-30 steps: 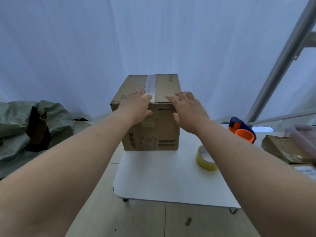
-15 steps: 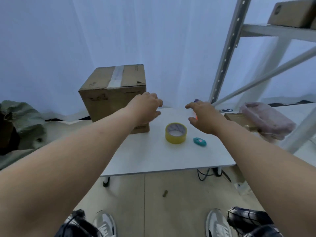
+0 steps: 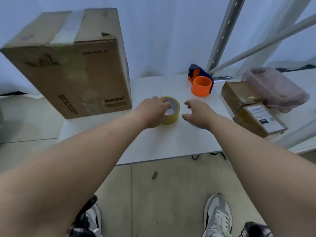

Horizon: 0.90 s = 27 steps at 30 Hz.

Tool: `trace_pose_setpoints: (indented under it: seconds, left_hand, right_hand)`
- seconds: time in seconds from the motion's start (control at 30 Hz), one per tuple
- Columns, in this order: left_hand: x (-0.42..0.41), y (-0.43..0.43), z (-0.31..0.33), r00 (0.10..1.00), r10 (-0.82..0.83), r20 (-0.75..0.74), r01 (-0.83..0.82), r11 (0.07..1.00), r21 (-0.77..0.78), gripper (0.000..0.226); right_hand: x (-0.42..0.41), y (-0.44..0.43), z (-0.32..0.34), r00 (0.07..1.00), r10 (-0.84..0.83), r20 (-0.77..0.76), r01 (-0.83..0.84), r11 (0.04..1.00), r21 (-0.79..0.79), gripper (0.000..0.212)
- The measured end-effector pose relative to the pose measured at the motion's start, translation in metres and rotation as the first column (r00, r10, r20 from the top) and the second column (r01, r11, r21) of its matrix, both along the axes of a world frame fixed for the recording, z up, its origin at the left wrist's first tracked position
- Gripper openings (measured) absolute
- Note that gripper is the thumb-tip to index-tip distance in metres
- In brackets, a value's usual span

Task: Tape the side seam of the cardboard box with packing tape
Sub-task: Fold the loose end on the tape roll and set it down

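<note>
**Cardboard box on desk, hands at tape roll**

Cardboard box point(image 3: 71, 65) stands at the far left corner of a white desk point(image 3: 171, 141). A pale strip of tape point(image 3: 68, 29) runs along its top seam. Front face is scuffed, with dark print low down; side seam not readable from this angle.

Yellow packing tape roll point(image 3: 172, 112) lies flat on the desk, just right of the box's near corner. Left hand point(image 3: 152, 113) is on it: fingers point(image 3: 166, 104) curl over the near rim and into the core, thumb low at the side. Grip clasps the roll, which rests on the desk. Right hand point(image 3: 200, 115) is beside the roll, apart from it, fingers spread and curved, grip released, holding nothing.

Further back, an orange and dark blue tape dispenser point(image 3: 201, 82) sits on the desk. To the right, two small brown parcels point(image 3: 248, 103) lie side by side, the nearer one bearing a white label point(image 3: 263, 118). A pinkish bag point(image 3: 273, 89) rests behind them.

Room: white curtain point(image 3: 162, 31) hangs behind the desk. Grey metal shelving uprights and braces point(image 3: 224, 29) rise at right. Floor point(image 3: 162, 194) is pale tile with a small brown scrap point(image 3: 154, 175) on it. Black cables point(image 3: 208, 155) show under the desk's near edge. The person's grey and white sneakers point(image 3: 217, 218) are visible at the bottom. Picture is somewhat blurred.
</note>
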<state>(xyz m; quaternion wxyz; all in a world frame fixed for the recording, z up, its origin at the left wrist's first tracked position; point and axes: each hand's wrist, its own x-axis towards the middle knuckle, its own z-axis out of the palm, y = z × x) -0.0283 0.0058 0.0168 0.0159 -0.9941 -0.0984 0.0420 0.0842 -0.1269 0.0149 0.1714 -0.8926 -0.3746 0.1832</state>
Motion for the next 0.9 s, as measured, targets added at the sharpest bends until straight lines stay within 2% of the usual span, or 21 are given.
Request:
trace_pose_setpoints:
  seconds: [0.1, 0.23, 0.37, 0.47, 0.6, 0.73, 0.9]
  left_hand:
    - [0.010, 0.002, -0.018, 0.999, 0.013, -0.048, -0.012, 1.000, 0.008, 0.047]
    - [0.011, 0.006, -0.034, 0.998, 0.053, -0.040, -0.054, 0.998, -0.031, 0.020]
    - [0.007, 0.013, -0.022, 0.990, 0.129, 0.057, -0.116, 0.973, -0.199, 0.023]
    - [-0.001, 0.017, -0.010, 0.977, 0.197, 0.076, -0.156, 0.916, -0.370, 0.021]
    - [-0.011, 0.020, 0.003, 0.953, 0.282, 0.112, -0.205, 0.869, -0.450, 0.020]
    - [-0.017, 0.020, 0.011, 0.926, 0.357, 0.119, -0.254, 0.826, -0.503, 0.026]
    - [-0.017, 0.024, 0.007, 0.922, 0.380, 0.075, -0.277, 0.782, -0.558, 0.024]
  right_hand:
    - [-0.008, 0.009, -0.014, 0.994, -0.024, -0.111, 0.029, 0.999, 0.041, 0.064]
    - [-0.013, 0.014, -0.019, 0.973, -0.049, -0.226, 0.081, 0.987, 0.137, 0.056]
    - [-0.008, 0.014, -0.015, 0.963, -0.049, -0.267, 0.114, 0.965, 0.234, 0.067]
    - [-0.007, 0.018, -0.005, 0.956, -0.040, -0.290, 0.141, 0.931, 0.335, 0.057]
    - [-0.014, 0.031, 0.006, 0.972, -0.046, -0.229, 0.148, 0.879, 0.454, 0.037]
    - [-0.020, 0.041, 0.008, 0.982, -0.076, -0.174, 0.152, 0.862, 0.483, 0.018]
    - [-0.022, 0.050, 0.006, 0.986, -0.099, -0.136, 0.153, 0.857, 0.493, 0.011]
